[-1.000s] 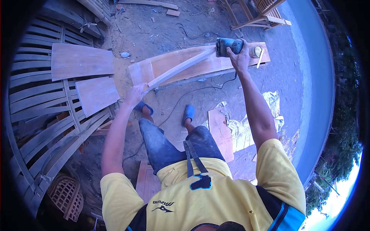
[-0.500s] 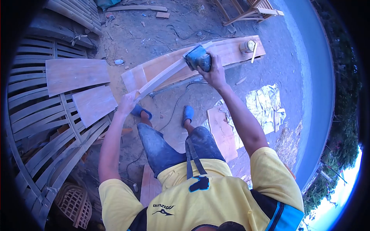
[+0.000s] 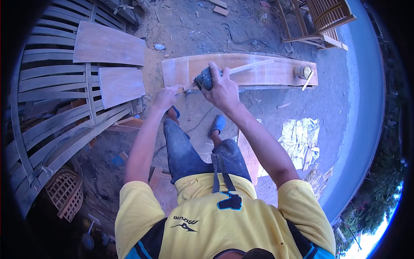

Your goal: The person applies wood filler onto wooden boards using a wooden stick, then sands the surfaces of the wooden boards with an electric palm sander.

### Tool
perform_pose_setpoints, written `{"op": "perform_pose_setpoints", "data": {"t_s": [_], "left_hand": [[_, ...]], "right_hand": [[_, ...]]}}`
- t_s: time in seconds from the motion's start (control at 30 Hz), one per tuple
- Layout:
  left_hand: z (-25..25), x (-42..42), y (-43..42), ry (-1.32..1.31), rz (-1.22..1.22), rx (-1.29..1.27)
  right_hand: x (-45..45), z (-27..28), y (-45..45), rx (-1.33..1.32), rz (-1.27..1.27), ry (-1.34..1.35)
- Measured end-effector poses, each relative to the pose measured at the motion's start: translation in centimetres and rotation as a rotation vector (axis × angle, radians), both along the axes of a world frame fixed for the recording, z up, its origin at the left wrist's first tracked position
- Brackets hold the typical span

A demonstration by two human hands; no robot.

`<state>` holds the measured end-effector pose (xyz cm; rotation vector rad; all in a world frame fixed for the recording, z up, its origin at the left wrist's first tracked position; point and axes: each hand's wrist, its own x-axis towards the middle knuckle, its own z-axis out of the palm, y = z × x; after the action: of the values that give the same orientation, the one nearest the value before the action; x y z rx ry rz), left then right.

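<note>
Right hand: fingers curled round power sander, sander in grip, sitting on narrow wood strip. Left hand: fingers closed on strip's near end. Sander at 2 o'clock from left hand, near its fingertips. Strip runs toward 2–3 o'clock, over long board. Can on board, 2 o'clock in view, flat stick against it; contents unclear. Woven basket at 8 o'clock, contents unclear.
</note>
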<state>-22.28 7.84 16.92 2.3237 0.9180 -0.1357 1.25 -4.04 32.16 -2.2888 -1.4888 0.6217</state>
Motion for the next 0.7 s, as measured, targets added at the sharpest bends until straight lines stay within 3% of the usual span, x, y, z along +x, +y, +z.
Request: {"op": "perform_pose_setpoints", "data": {"t_s": [0.07, 0.17, 0.3, 0.4, 0.6, 0.7], "left_hand": [[-0.4, -0.3, 0.1, -0.014, -0.002, 0.006], [-1.8, -0.7, 0.5, -0.017, -0.050, -0.010], [0.3, 0.2, -0.1, -0.027, 0.018, 0.002], [0.9, 0.1, 0.0, -0.004, 0.011, -0.028], [0.3, 0.3, -0.1, -0.049, -0.001, -0.009], [-0.8, 0.0, -0.1, -0.073, 0.008, -0.028]], "right_hand": [[-4.0, -0.6, 0.5, 0.047, 0.155, 0.017], [-4.2, -0.6, 0.3, 0.012, 0.164, 0.025], [1.8, -0.2, -0.5, 0.007, -0.094, -0.035], [3.7, -1.1, -0.5, 0.032, -0.152, -0.121], [-4.2, -0.6, -0.2, 0.012, 0.126, 0.010], [-3.2, -0.6, -0.3, -0.020, 0.112, 0.011]]}}
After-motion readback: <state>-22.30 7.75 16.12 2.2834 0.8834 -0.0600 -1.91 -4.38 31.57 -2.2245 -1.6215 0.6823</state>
